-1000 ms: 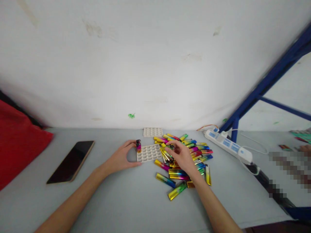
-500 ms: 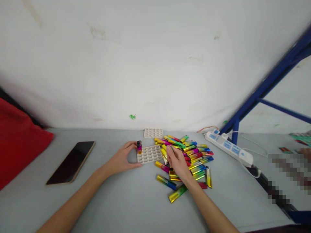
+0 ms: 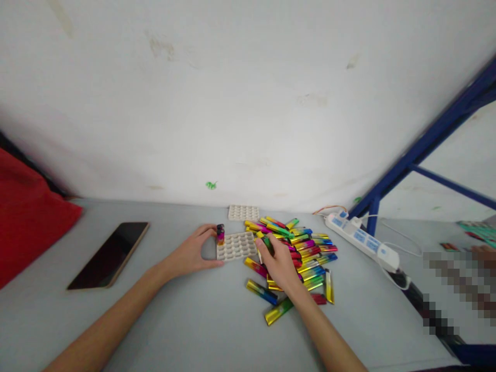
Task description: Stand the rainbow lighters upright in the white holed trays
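A pale tray with rows of round holes (image 3: pixel 237 246) lies flat on the grey table. One purple and yellow lighter (image 3: pixel 220 235) stands upright at its back left corner. My left hand (image 3: pixel 196 250) curves around the tray's left side, fingertips at that lighter and thumb near the front left corner, with a wide gap between them. Just right of the tray, my right hand (image 3: pixel 277 258) is closed on a lighter with a yellow end (image 3: pixel 260 235), partly hidden by the fingers. Many shiny coloured lighters (image 3: pixel 310 250) lie heaped beneath and beyond that hand.
A second holed tray (image 3: pixel 243 212) lies by the wall. On the left are a dark phone (image 3: pixel 108 256) and a red cloth (image 3: pixel 34 217). A white power strip (image 3: pixel 362 240) with cables lies at the right, near a blue metal frame (image 3: pixel 418 142). A person's blurred hand shows far right.
My right hand has taken hold of a lighter and lifted it slightly, turning its yellow end toward the tray. My left hand stays by the tray. The whole view has shifted a little.
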`<state>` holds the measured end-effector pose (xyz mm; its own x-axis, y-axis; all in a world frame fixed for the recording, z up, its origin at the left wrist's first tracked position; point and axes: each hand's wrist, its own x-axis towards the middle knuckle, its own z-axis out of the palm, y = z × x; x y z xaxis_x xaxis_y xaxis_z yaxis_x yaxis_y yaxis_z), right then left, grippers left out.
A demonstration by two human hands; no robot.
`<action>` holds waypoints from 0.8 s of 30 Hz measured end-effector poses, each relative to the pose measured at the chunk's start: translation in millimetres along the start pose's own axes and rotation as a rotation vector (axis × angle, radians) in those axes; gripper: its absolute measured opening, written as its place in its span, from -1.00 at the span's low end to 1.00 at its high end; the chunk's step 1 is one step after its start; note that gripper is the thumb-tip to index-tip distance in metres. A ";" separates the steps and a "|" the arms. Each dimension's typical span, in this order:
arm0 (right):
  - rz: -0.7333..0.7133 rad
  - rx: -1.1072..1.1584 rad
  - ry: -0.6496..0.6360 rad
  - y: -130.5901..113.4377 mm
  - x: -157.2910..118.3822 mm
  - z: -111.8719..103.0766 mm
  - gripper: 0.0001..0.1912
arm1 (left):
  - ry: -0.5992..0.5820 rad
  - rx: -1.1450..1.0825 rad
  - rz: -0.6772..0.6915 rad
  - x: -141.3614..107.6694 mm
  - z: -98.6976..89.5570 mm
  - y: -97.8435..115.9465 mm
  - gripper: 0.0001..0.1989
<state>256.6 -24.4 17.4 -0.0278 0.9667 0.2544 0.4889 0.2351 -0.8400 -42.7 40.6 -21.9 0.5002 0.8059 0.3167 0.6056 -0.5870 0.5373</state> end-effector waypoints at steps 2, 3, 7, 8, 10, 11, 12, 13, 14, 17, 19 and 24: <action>-0.043 -0.022 -0.007 -1.3 -0.9 0.4 -0.55 | 0.003 -0.005 -0.002 0.2 0.4 0.6 -0.32; -0.065 -0.035 -0.013 -2.7 -1.5 0.4 -0.56 | 0.002 -0.008 -0.004 0.4 0.4 1.2 -0.32; -0.087 -0.069 -0.040 -10.8 -3.2 1.5 -0.52 | -0.007 -0.022 -0.009 1.4 -0.2 4.2 -0.35; -0.081 -0.073 -0.038 -12.3 -3.5 2.5 -0.51 | -0.010 -0.024 -0.010 1.6 -0.4 4.8 -0.36; -0.065 -0.077 -0.023 -13.4 -4.0 5.7 -0.51 | -0.009 -0.026 -0.011 1.7 -0.3 5.5 -0.36; -0.059 -0.077 -0.018 -13.0 -4.1 7.6 -0.53 | -0.007 -0.027 -0.012 1.5 -0.1 5.6 -0.37; -0.055 -0.077 -0.015 -12.0 -4.0 9.6 -0.55 | -0.005 -0.029 -0.013 1.4 0.1 5.7 -0.37; -0.052 -0.075 -0.010 -10.6 -3.8 11.6 -0.57 | -0.004 -0.031 -0.014 1.2 0.3 5.8 -0.37; -0.049 -0.069 -0.001 -9.1 -3.6 13.3 -0.58 | -0.005 -0.034 -0.015 1.0 0.5 5.8 -0.37; -0.041 -0.047 0.034 -5.5 -2.6 16.0 -0.58 | -0.013 -0.040 -0.015 0.4 0.5 6.5 -0.37; -0.053 -0.037 0.045 -4.7 -1.9 15.3 -0.59 | -0.011 -0.040 -0.014 0.2 0.4 7.0 -0.38; -0.240 -0.067 -0.010 -7.3 4.3 9.3 -0.64 | 0.002 -0.044 -0.005 0.2 0.7 7.5 -0.36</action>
<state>244.8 -21.0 20.2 -0.1587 0.8849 0.4379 0.5241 0.4514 -0.7222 -37.6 36.3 -18.3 0.4962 0.8088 0.3156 0.5799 -0.5793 0.5729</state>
